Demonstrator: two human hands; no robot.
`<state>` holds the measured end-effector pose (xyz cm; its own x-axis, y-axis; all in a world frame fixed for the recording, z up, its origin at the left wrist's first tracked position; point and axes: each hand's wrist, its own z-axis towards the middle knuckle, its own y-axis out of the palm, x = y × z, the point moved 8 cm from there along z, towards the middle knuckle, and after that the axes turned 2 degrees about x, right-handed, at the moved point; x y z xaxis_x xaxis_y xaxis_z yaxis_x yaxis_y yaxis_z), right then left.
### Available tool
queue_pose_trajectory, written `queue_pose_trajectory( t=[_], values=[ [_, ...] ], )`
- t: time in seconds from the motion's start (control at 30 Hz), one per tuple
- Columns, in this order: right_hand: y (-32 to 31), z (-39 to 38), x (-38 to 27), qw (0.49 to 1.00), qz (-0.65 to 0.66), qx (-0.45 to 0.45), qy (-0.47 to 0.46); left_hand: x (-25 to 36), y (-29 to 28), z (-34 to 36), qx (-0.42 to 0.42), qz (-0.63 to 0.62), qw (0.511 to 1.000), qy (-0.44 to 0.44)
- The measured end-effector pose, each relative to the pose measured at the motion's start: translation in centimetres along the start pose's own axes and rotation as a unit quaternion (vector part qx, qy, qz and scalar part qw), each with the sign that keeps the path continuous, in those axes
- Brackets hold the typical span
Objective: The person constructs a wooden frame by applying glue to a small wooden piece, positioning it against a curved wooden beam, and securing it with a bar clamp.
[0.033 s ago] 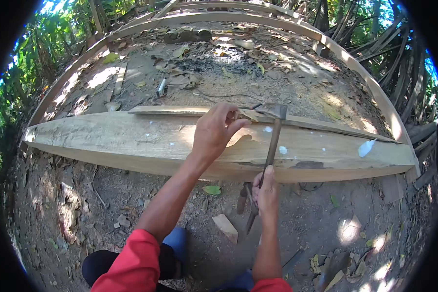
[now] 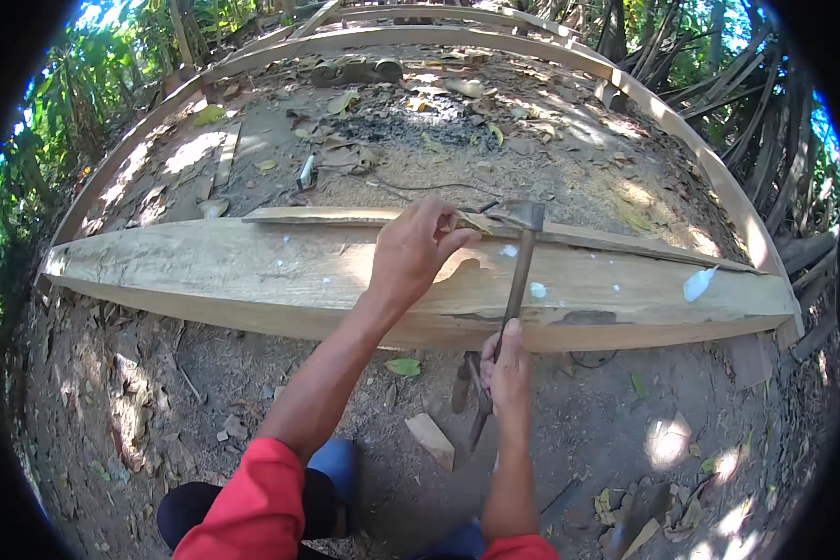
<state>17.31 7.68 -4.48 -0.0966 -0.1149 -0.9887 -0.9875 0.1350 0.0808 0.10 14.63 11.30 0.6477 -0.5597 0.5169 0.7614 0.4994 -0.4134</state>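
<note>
A long, pale wooden hull [image 2: 196,271], tapered at both ends, lies across the ground before me. Along its far edge runs a thin wooden plank [image 2: 317,216]. My left hand [image 2: 409,250] is over the hull's middle at that edge, fingers curled and thumb toward them; what they grip is mostly hidden, though a small wood piece [image 2: 476,222] shows by the fingertips. My right hand [image 2: 508,369] is closed round the wooden handle of a hammer-like tool [image 2: 521,275]. Its metal head, blunt at the right and narrowing leftward, rests by the plank, just right of my left hand.
Bent timber rails [image 2: 429,37] arch behind and around the hull. On the near ground lie a wood offcut [image 2: 429,441], a green leaf [image 2: 403,367] and a tool handle [image 2: 460,387] under the hull's edge. A white, bottle-like object [image 2: 307,172] stands beyond.
The whole view has shifted very slightly. Both hands and the tool keep their places on the hull.
</note>
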Motion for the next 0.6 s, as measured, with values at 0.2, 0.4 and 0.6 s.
queue_pose_trajectory(
  t=[0.2,0.4,0.6],
  values=[
    [-0.4,0.0,-0.2,1.0,0.017,0.006,0.017,0.3,4.1,1.6,-0.057,0.084,0.995,0.021],
    [-0.4,0.3,-0.1,1.0,-0.014,0.011,0.006,0.9,5.8,1.8,-0.074,0.119,0.99,0.023],
    [-0.5,0.3,0.1,0.998,-0.061,0.017,-0.005,0.9,4.8,1.0,-0.093,0.087,0.988,0.084]
  ],
)
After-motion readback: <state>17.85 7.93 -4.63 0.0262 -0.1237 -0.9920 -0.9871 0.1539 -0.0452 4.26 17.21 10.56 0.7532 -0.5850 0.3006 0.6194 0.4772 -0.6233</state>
